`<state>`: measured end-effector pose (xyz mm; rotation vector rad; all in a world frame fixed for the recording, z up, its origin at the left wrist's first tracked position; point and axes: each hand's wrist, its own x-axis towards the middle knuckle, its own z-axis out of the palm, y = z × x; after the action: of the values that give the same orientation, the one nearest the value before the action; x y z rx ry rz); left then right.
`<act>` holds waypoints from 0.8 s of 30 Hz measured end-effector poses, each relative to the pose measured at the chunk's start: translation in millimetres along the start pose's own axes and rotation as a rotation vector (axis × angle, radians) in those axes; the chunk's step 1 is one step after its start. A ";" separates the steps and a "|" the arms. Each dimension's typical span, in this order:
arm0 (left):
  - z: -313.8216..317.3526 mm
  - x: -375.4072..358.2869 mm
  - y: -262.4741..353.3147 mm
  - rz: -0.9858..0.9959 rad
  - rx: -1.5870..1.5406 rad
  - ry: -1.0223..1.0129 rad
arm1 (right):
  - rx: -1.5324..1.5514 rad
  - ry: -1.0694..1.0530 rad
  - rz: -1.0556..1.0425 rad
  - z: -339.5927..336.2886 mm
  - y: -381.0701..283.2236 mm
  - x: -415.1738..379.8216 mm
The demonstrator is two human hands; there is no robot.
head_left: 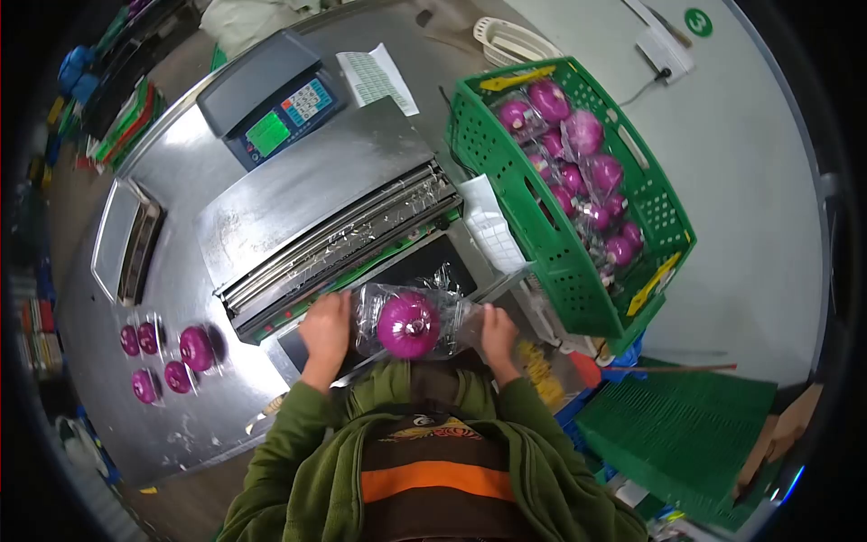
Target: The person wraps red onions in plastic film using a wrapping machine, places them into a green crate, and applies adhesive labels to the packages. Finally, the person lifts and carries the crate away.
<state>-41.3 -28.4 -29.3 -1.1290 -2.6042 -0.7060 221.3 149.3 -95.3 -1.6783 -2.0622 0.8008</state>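
A purple onion (pixel 408 324) in clear plastic film lies between my hands, over the black plate of the wrapping machine (pixel 307 208). My left hand (pixel 326 331) is closed on the left side of the film. The right edge of the film is pinched in my right hand (pixel 497 336), with the film stretched between both hands. Behind the onion run the machine's metal rollers and film roll (pixel 339 244). To the left, several wrapped onions (pixel 196 349) rest on the steel table (pixel 230 411).
A green crate (pixel 578 262) of wrapped onions stands at the right. A scale (pixel 269 99) with a lit green display is at the back left, beside a printed sheet (pixel 377 79). An empty tray-like frame (pixel 128 242) stands at the left. Green sheets (pixel 677 434) lie at the lower right.
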 end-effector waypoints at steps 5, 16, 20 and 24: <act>34.6 8.0 29.6 0.243 -0.155 -0.119 | -0.118 -0.380 -0.262 62.6 14.3 -30.9; -33.2 -18.7 104.0 -0.437 -2.707 -1.269 | 1.056 -1.030 -0.072 -105.3 -42.0 -101.6; -49.8 -6.4 116.0 -0.627 -2.259 -1.461 | 0.677 -0.583 -0.618 -147.3 -61.3 -60.8; -52.8 11.3 149.3 -0.756 -2.062 -1.677 | -0.227 -0.417 -0.156 -251.4 -91.8 -4.0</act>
<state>60.6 40.1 71.5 0.1191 0.3327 1.0402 303.2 183.2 157.2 -1.5322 -2.6179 0.9593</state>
